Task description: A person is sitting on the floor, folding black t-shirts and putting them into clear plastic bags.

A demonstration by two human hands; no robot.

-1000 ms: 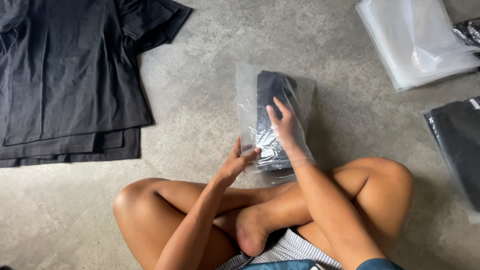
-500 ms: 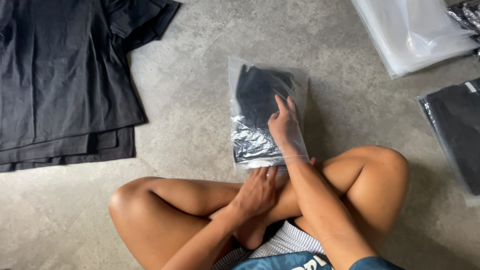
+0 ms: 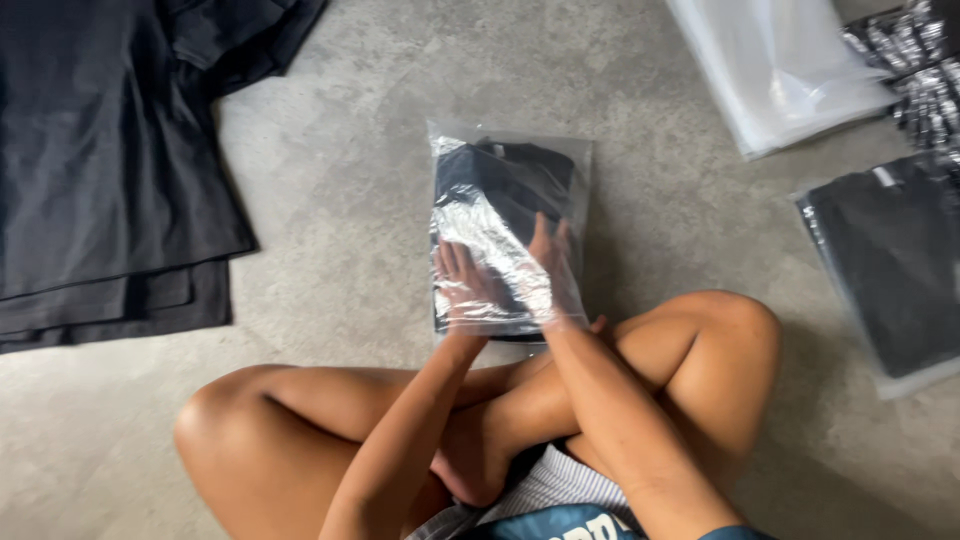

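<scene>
The person is sitting cross-legged on the grey concrete floor (image 3: 350, 180), and both hands are reaching inside a clear plastic bag (image 3: 508, 230) lying just ahead of the knees, toward twelve o'clock. The bag is holding a folded dark garment (image 3: 500, 190), which is filling its upper part. The left hand (image 3: 462, 285) is lying flat inside the bag's near end, fingers spread and released, pressing on the garment under the film. The right hand (image 3: 548, 262) is sitting just beside it toward three o'clock, also flat and open-fingered, resting on the garment with the plastic draped over it; neither hand is clenching anything.

Toward ten o'clock a stack of dark shirts (image 3: 110, 170) is lying spread on the floor, well apart from the bag. Toward one o'clock a pile of empty clear bags (image 3: 780, 70) is resting, and at three o'clock another bagged dark garment (image 3: 890, 260) is lying flat.
</scene>
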